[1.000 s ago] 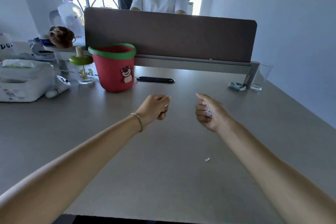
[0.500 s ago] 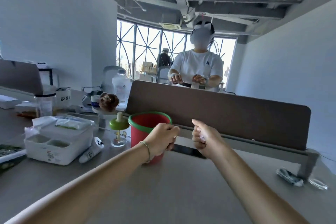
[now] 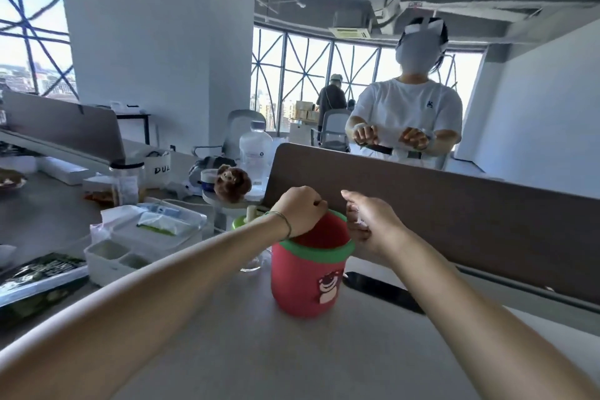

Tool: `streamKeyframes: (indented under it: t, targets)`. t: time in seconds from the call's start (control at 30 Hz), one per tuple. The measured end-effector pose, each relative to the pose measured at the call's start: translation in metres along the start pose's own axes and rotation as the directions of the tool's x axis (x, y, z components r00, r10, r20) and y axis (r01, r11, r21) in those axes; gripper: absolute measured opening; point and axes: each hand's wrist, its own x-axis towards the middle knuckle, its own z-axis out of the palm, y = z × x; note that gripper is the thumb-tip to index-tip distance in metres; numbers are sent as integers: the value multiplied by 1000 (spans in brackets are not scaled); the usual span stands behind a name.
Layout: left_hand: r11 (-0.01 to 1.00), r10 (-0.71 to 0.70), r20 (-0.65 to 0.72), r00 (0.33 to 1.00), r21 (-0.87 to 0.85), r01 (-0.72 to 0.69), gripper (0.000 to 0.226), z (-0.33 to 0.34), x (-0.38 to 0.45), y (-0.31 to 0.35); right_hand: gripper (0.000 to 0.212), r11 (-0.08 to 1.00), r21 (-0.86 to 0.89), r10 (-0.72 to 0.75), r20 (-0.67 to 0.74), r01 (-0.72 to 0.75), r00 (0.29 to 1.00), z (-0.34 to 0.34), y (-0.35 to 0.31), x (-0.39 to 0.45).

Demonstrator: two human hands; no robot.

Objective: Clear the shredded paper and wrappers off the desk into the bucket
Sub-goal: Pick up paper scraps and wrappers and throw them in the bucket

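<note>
Head view: an open-plan office with lattice windows and a grey worktop backed by a brown divider panel. The red bucket with green rim stands upright on the worktop, long axis vertical, mouth up, bear sticker facing the camera; a white bag further left reads "DUL". The left hand is clenched over the bucket's mouth, contents not visible, while the right hand, just beside the rim, grips white paper scraps.
</note>
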Motion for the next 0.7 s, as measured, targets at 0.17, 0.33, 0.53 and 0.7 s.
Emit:
streamKeyframes:
  t: [0.17, 0.33, 0.53, 0.7]
  targets:
    - [977, -28, 41, 999, 211, 18, 28, 0, 17, -12, 41, 995, -82, -49, 12, 50, 999, 6, -6, 25]
    - [916, 37, 60, 998, 398, -58, 28, 9, 22, -19, 46, 989, -124, -78, 34, 82, 996, 14, -6, 46]
    - [893, 66, 71, 995, 442, -90, 22, 10, 25, -33, 43, 832, -443, -354, 41, 335, 934, 26, 7, 69]
    - [916, 13, 111, 994, 398, -56, 32, -2, 21, -44, 60, 418, -780, -510, 222, 465, 831, 34, 13, 84]
